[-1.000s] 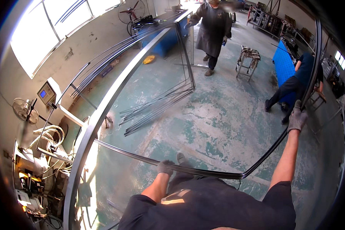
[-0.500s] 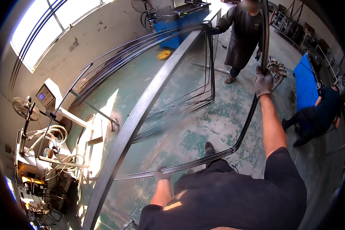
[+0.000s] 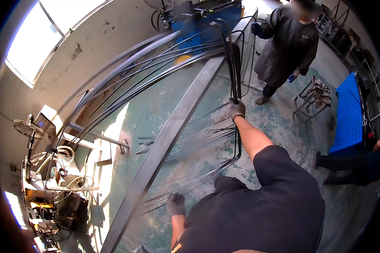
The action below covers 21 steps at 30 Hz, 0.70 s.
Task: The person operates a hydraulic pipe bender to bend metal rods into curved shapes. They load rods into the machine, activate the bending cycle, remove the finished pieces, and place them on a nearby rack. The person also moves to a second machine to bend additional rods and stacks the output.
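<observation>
My right hand [image 3: 237, 109], in a grey glove, grips a bundle of dark bent metal rods [image 3: 233, 80] by their upright stretch. The rods bend near the top and again lower down, and sit at the far end of a long grey steel beam [image 3: 169, 139]. Lower rod lengths [image 3: 207, 173] run left toward the beam. My gloved left hand [image 3: 176, 204] is just below these lower rods, its fingers apart and nothing seen in them. Upper rod lengths [image 3: 156, 63] stretch left, blurred in part.
A person in a dark apron [image 3: 286, 42] stands beyond the beam's far end. To the right are a stool with a cloth [image 3: 314, 95], a blue perforated bench [image 3: 348, 114] and another person [image 3: 354, 168]. Cables and equipment [image 3: 50, 185] crowd the left.
My right hand has brought the raised bent rods leftward and down to the beam's far end. My left hand has let go of the lower rods. The co-worker's hand has left the bundle.
</observation>
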Each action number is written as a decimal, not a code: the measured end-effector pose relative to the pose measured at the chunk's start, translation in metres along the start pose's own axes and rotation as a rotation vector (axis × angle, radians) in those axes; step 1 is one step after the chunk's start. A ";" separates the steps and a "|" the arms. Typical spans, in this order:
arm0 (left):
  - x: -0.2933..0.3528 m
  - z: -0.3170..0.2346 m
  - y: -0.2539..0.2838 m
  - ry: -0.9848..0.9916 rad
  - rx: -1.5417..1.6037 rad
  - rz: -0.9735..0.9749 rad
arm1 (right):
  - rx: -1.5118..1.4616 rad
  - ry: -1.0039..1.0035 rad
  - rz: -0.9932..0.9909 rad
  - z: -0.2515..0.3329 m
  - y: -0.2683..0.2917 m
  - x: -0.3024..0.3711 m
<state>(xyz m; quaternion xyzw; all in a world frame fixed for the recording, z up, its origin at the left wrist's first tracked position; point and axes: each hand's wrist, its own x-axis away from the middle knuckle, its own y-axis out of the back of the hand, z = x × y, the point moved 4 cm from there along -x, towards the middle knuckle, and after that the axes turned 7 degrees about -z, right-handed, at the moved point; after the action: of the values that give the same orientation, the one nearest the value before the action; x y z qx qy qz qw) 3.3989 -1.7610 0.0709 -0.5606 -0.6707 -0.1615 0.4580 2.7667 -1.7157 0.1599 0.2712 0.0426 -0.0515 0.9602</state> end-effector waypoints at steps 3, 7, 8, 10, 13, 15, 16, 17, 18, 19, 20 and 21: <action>0.027 -0.009 -0.038 -0.113 -0.175 -0.050 | 0.056 -0.114 0.044 -0.082 -0.017 -0.007; 0.048 -0.018 -0.024 -0.110 -0.393 -0.206 | 0.176 -0.094 0.080 -0.107 -0.027 -0.032; 0.045 -0.019 -0.016 -0.106 -0.403 -0.241 | 0.145 -0.071 0.026 -0.121 -0.029 -0.049; 0.041 -0.021 -0.002 -0.111 -0.390 -0.356 | 0.233 -0.120 0.041 -0.134 -0.036 -0.078; 0.054 -0.024 -0.004 -0.120 -0.288 -0.387 | 0.328 -0.206 0.043 -0.111 -0.032 -0.107; 0.074 -0.015 -0.003 -0.138 -0.258 -0.390 | 0.392 -0.143 0.077 -0.068 -0.034 -0.105; 0.083 -0.010 -0.007 -0.142 -0.275 -0.396 | 0.401 -0.105 0.071 -0.059 -0.037 -0.106; 0.089 -0.006 -0.009 -0.152 -0.279 -0.408 | 0.402 -0.056 0.076 -0.049 -0.043 -0.102; 0.091 0.001 -0.009 -0.137 -0.308 -0.386 | 0.416 -0.059 0.083 -0.047 -0.041 -0.099; 0.093 0.006 -0.006 -0.133 -0.320 -0.377 | 0.422 -0.050 0.107 -0.042 -0.043 -0.099; 0.096 0.011 0.000 -0.151 -0.357 -0.353 | 0.460 -0.064 0.098 -0.027 -0.038 -0.087; 0.101 0.016 0.008 -0.168 -0.394 -0.335 | 0.499 -0.073 0.091 -0.020 -0.031 -0.073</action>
<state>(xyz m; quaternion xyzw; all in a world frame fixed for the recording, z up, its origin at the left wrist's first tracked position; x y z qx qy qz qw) 3.4041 -1.6858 0.1407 -0.5317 -0.7454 -0.3152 0.2498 2.6898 -1.7261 0.1343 0.4992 -0.0184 -0.0267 0.8659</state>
